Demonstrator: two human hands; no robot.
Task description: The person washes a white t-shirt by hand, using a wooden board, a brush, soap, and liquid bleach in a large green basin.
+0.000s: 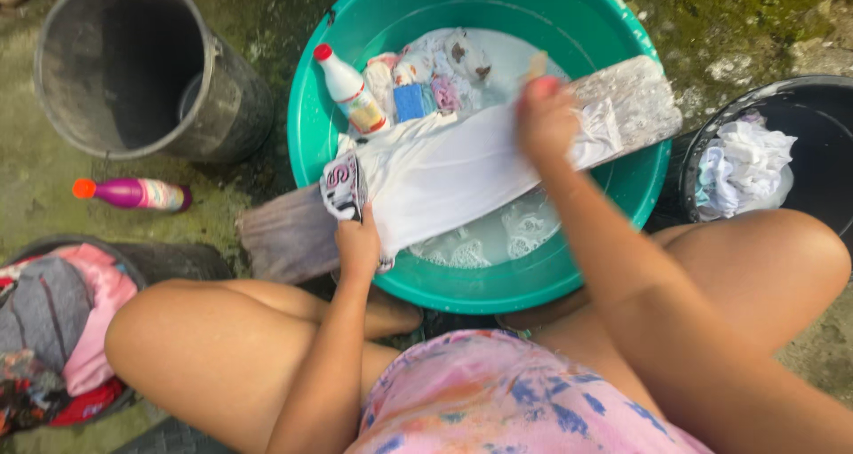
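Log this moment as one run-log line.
left hand: pins white garment | right hand: scrubs it | on: wooden board | over: green basin

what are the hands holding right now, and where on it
The left hand grips the near end of the white garment spread over the wooden board. The right hand presses down farther along it; whether it holds anything else cannot be told.

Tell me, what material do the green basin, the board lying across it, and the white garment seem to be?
Green basin: likely plastic, smooth and glossy with a moulded rim. Board: probably wood, grey, worn, matt. White garment: woven or knit fabric, wet-looking, folding softly over the board.
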